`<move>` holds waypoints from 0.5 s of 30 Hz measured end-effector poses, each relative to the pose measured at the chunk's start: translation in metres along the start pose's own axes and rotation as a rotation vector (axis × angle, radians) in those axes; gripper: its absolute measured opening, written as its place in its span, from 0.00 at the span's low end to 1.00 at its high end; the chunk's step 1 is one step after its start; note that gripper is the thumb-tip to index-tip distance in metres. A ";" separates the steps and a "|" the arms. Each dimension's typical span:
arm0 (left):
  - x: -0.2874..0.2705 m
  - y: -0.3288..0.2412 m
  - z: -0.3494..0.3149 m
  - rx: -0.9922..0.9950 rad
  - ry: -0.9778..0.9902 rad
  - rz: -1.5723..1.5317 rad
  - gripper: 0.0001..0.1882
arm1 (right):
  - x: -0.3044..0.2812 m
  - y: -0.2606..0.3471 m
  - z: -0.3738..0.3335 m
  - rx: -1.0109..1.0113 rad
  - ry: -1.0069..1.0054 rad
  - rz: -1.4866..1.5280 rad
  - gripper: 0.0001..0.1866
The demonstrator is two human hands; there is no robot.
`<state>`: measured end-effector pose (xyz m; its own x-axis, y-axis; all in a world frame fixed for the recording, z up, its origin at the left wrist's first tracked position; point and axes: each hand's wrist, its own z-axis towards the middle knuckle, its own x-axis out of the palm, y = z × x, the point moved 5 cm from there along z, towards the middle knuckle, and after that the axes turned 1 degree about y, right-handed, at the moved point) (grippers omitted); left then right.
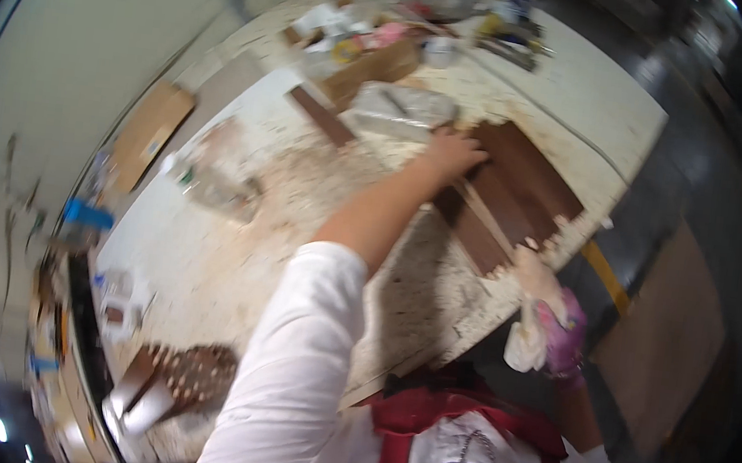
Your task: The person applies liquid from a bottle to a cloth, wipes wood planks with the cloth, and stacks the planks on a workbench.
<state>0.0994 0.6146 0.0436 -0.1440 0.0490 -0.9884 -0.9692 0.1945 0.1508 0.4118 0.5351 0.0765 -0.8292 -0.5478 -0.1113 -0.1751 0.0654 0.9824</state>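
The head view shows me, from far away, a big pale bench (pixel 172 287) with brown dust all over its middle. Near its right side lies the thing in hand, a big brown board (pixel 530 181). A thinner brown board (pixel 476 234) lies just beside it, on the side near the person's body. Both lie flat, and both have small pale bits along the end by the right hand.

At the lower left of the bench I see a brown pile (pixel 189 380) with lots of pale round spots. Next in size is a block in shiny wrap (pixel 403 110), just past the left hand. A clear bottle (pixel 222 193) lies on its side, well away to the left. A short brown piece (pixel 322 116) lies near the wrapped block.

Now the hands, which look blurry to me. The right hand (pixel 538 273) is at the near end of the boards, with a pink and purple cover by its wrist and a white cloth (pixel 525 341) hanging under it. The left hand (pixel 459 153) is at the far end, with its fingers bent over the edge of the big brown board. I can't tell if either hand is pinching anything. A thin pale strip (pixel 487 217) runs from one hand toward the other, between the two boards.
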 end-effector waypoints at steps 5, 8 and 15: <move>-0.050 -0.024 -0.071 -0.121 -0.339 -0.124 0.29 | -0.068 -0.074 0.024 -0.467 -0.097 -0.480 0.13; -0.059 -0.047 -0.195 -0.517 -0.338 -0.433 0.29 | -0.019 -0.019 0.039 -0.314 0.171 -0.145 0.18; -0.012 -0.087 -0.353 -1.114 -0.273 -0.508 0.27 | 0.120 0.031 0.059 -0.428 0.444 -0.306 0.23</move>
<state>0.1150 0.2513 0.0357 0.2117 0.4380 -0.8737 -0.5641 -0.6752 -0.4752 0.2760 0.5205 0.0850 -0.4640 -0.7849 -0.4107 -0.0654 -0.4319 0.8995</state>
